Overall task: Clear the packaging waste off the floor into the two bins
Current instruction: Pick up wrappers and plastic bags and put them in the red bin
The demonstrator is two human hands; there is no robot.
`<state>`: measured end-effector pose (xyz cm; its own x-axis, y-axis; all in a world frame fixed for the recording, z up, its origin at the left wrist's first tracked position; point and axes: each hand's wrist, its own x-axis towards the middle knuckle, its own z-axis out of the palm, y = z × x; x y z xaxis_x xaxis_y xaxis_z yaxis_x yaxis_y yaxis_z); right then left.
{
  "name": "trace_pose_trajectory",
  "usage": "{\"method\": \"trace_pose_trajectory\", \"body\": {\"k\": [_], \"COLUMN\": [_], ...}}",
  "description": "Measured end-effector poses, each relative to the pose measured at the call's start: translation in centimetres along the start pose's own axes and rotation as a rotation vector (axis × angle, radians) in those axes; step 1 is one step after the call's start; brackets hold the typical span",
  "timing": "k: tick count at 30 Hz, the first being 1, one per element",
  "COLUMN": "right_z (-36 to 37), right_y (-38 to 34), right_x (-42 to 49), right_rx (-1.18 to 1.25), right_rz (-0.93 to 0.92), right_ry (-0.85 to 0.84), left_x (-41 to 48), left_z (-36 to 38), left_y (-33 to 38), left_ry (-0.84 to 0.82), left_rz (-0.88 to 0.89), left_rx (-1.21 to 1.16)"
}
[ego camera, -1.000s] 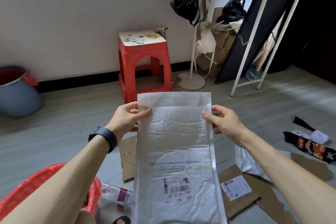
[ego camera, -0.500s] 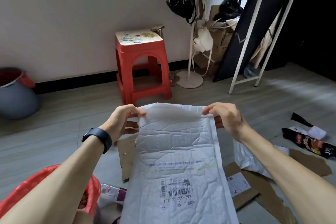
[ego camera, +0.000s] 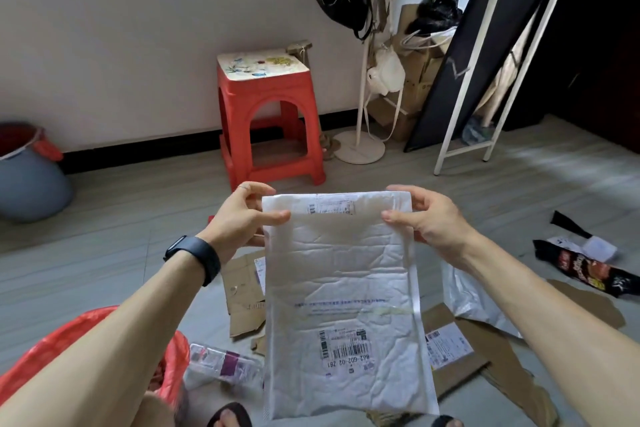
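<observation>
Floor: grey planks (ego camera: 104, 253) ran back to a white wall with a black skirting, and we took the red stool (ego camera: 266, 121) against that wall as our marker.
Mailer: we held the white padded mailer (ego camera: 343, 281) up off the floor in front of the stool, on our side of it. Its top edge was folded toward us, so a small label showed on the flap.
Left hand: our left hand (ego camera: 239, 218) pinched the mailer's upper left corner at the fold, thumb on the front.
Right hand: our right hand (ego camera: 433, 218) pinched the upper right corner the same way.
Bins: the grey bin (ego camera: 27, 177) with a red liner stood well left of the stool by the wall. The red-bagged bin (ego camera: 69, 333) sat well in front of the stool and to its left, partly behind our forearm.
Waste: torn cardboard (ego camera: 242, 291) lay in front of the stool, partly hidden by the mailer. A white poly bag (ego camera: 467, 298) lay in front and to the right, and a black snack wrapper (ego camera: 581, 270) lay further right.
Corner: just right of the stool stood a white coat stand (ego camera: 360, 114) hung with bags.
</observation>
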<state>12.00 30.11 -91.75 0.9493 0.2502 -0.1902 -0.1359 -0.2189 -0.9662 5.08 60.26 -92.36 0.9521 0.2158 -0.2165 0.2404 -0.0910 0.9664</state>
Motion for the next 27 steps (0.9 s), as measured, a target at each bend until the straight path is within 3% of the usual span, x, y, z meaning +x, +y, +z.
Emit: {"method": "trace_pose_trajectory", "body": {"k": [5, 13, 17, 22, 25, 27], "right_z": [0.2, -0.8, -0.5, -0.7, 0.0, -0.1], "right_y": [-0.3, 0.2, 0.0, -0.1, 0.2, 0.4], "right_x": [-0.2, -0.5, -0.4, -0.7, -0.5, -0.2], "right_rx": [0.256, 0.056, 0.119, 0.129, 0.051, 0.126], "right_rz": [0.058, 0.111, 0.096, 0.138, 0.067, 0.053], "right_ry": [-0.035, -0.166, -0.145, -0.260, -0.126, -0.071], "left_x": [0.0, -0.1, -0.3, -0.2, -0.2, -0.4], "left_z": [0.2, -0.7, -0.6, 0.3, 0.3, 0.4], "left_y": [0.5, -0.3, 0.8, 0.1, 0.3, 0.7], "left_ry": [-0.056, -0.275, -0.262, -0.121, -0.074, -0.100], "left_rz": [0.018, -0.148, -0.166, 0.000, 0.003, 0.005], "left_rx": [-0.113, -0.013, -0.156, 0.070, 0.028, 0.004]}}
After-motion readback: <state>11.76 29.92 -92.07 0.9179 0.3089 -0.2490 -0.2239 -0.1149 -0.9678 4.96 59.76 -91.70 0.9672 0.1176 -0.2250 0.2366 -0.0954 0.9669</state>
